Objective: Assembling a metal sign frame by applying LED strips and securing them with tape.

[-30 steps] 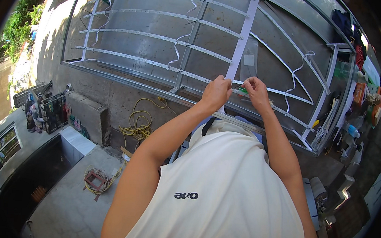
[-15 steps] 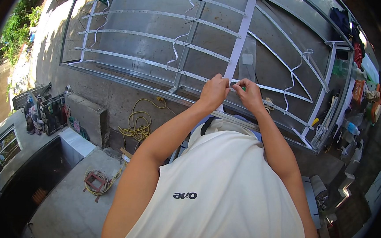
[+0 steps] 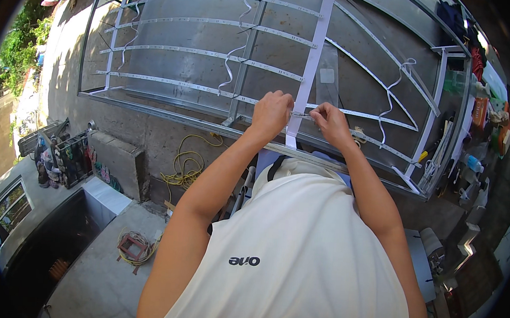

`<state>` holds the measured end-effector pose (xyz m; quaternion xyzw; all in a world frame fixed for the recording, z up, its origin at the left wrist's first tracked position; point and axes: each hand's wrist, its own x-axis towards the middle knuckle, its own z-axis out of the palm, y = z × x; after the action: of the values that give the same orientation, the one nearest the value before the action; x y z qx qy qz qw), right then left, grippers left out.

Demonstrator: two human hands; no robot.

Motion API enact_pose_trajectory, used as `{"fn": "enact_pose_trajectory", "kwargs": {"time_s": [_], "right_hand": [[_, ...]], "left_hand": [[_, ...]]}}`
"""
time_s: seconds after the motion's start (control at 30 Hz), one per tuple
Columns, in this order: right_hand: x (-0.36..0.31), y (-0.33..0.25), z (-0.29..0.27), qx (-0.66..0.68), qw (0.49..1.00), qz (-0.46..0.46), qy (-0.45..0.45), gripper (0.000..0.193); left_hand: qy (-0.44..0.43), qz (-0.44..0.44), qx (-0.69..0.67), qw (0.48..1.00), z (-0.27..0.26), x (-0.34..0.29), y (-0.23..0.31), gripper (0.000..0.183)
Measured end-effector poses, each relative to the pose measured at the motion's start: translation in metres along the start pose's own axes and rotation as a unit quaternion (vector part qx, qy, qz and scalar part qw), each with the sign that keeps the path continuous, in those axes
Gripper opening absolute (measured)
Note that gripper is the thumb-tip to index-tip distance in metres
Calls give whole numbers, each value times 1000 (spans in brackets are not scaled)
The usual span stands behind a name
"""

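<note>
My left hand (image 3: 271,115) is closed, its fingertips pinched at the near left side of a white flat bar (image 3: 309,74). On the other side of that bar my right hand (image 3: 332,124) pinches with thumb and forefinger. A short thin wire (image 3: 300,115) stretches between the two hands across the bar; its ends are hidden in my fingers. White LED strips (image 3: 215,54) run crosswise over a grey metal frame (image 3: 210,120). One strip (image 3: 171,81) leads up to my left hand, and another (image 3: 370,116) starts just beyond my right fingers.
Curly white wires (image 3: 228,74) hang between the strips. Slanting strips (image 3: 374,49) cross the frame's right part. A yellow cable (image 3: 188,169) lies on the ground to the left, near a concrete block (image 3: 118,158). Tools and plastic items, including a bottle (image 3: 474,164), lie at the right.
My hands have moved apart, the left one leftward, exposing the thin wire across the white bar. The view has shifted slightly, so the frame sits a little higher.
</note>
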<state>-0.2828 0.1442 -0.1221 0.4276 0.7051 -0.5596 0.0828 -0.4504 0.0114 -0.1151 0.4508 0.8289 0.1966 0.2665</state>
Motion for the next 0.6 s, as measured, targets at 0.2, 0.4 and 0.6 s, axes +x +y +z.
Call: {"fn": "enact_pose_trajectory", "kwargs": {"time_s": [0.2,0.4,0.6], "right_hand": [[-1,-6,-2,-4,1000,-13,-2,20],[-5,-7,0,-39,997,-66,3,18],[-6,-5,5,-69,990,-125,-4,15]], "left_hand": [[-70,62,93,991,-8,5,-5,8],[-77,69,86,991,-5,2,-8,10],[-112,46,84,989,-4,7,-9,13]]}}
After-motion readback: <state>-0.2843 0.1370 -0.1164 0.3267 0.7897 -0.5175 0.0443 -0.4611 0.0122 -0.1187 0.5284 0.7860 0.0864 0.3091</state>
